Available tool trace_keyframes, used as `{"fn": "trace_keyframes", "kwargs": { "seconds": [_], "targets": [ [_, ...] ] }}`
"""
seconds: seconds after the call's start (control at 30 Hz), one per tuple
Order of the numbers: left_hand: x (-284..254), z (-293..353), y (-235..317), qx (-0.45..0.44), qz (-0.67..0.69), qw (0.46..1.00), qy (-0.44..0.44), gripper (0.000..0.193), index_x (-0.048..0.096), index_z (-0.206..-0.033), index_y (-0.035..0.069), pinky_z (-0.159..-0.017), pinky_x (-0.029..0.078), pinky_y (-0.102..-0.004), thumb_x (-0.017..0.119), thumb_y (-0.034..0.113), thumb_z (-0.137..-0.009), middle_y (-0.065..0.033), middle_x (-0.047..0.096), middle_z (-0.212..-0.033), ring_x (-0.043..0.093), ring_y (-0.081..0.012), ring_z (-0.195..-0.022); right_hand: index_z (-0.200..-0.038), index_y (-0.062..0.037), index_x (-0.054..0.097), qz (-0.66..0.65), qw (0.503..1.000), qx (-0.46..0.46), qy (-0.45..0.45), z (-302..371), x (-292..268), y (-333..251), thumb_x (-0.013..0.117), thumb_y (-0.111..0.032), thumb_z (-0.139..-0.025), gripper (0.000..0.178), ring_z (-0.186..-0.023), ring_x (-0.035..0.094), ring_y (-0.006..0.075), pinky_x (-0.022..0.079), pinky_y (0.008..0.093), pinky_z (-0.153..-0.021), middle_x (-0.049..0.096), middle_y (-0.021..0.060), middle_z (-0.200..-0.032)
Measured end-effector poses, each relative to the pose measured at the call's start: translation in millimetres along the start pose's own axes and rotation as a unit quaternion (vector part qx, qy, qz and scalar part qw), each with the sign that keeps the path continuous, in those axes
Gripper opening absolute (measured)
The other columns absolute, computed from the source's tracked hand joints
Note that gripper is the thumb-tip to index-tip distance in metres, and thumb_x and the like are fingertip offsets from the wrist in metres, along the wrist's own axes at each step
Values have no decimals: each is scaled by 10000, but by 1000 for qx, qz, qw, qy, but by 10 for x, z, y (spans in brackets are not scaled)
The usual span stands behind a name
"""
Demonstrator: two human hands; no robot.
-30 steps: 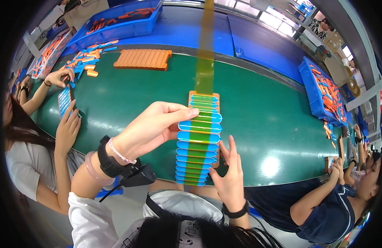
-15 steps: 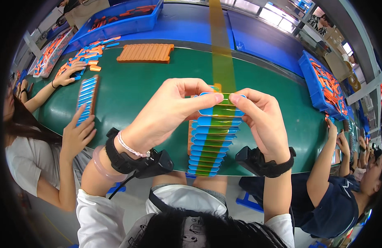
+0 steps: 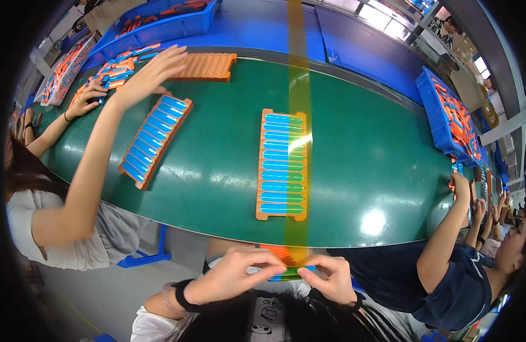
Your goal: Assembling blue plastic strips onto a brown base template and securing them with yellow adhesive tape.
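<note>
Left hand point(image 3: 234, 273) and right hand point(image 3: 331, 277) low by the lap, each grip clamped on a small blue piece point(image 3: 291, 275) between fingertips; orange tray point(image 3: 282, 164) of blue pieces flat on green surface point(image 3: 217, 171) ahead.

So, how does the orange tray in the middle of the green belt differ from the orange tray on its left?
The middle tray lies straight along the yellow strip; the left tray lies slanted. Nobody's hand is near the middle tray, while a co-worker's arm reaches over beside the left tray. Both are orange and filled with blue pieces.
</note>
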State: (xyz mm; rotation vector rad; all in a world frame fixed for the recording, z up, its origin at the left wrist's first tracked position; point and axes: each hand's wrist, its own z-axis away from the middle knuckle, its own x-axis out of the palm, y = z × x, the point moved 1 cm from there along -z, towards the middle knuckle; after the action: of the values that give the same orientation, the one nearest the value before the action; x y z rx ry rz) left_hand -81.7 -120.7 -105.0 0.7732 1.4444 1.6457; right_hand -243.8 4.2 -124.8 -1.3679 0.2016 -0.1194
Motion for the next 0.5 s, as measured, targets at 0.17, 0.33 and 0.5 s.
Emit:
{"fn": "trace_keyframes", "kwargs": {
  "seconds": [0.17,0.33,0.5],
  "targets": [
    [-105,-283,2,152,-393,866,270,513,498,-1105,-21,-810,410,-349,699,64,-640,-150,490,-1168,468,-286,-973,-827,44,595,-93,993,26,61,24,61,-38,623,-4,-765,84,-692,561,77,461,195,-630,626,77,-791],
    [11,-346,-200,138,-425,858,254,639,432,-1176,-56,-889,330,-385,710,99,-621,-151,331,-1335,370,-319,-1079,-923,25,528,-139,980,39,137,-13,181,-86,602,18,-778,163,-658,552,59,445,162,-580,618,79,-771],
    [263,-104,-226,116,-485,837,224,611,447,-1148,-92,-749,315,-336,675,155,-637,-160,366,-1314,433,-253,-1027,-942,-24,409,-144,966,68,205,-23,211,-41,582,40,-781,245,-525,436,-3,283,147,-448,597,43,-668]
  ]
}}
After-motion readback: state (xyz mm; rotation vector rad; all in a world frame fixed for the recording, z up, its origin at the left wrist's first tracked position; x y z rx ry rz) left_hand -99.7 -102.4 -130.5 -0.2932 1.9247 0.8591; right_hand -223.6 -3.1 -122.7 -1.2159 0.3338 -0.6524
